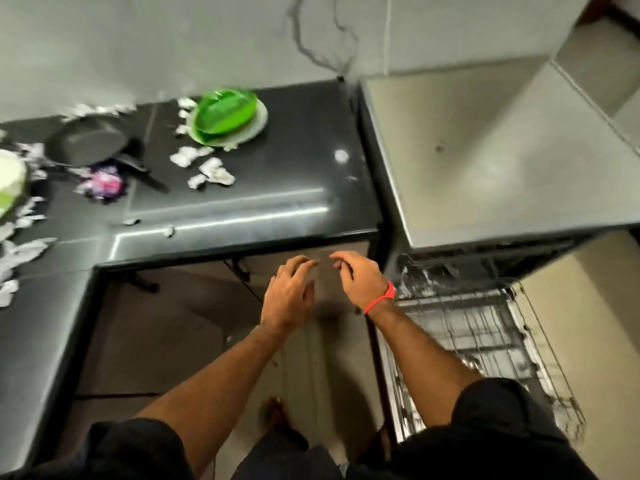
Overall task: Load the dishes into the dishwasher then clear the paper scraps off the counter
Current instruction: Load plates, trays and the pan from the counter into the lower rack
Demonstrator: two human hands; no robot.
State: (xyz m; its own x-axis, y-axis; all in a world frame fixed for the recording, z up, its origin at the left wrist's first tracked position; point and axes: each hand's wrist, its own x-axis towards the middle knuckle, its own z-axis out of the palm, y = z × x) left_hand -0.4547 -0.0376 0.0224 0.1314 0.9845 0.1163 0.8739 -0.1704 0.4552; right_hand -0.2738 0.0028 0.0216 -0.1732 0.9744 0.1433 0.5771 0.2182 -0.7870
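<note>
Two green plastic plates [227,112] sit stacked on a pale round plate [258,124] near the back of the glossy black counter [277,188], with crumpled white paper scraps [207,166] just beside them and a black frying pan [88,140] further left. Right of the counter, the grey dishwasher [485,150] stands open, its wire rack [464,327] pulled out. Below the counter edge, the left hand [289,292] and right hand [356,275] hover close together, fingers loosely curled, holding nothing.
</note>
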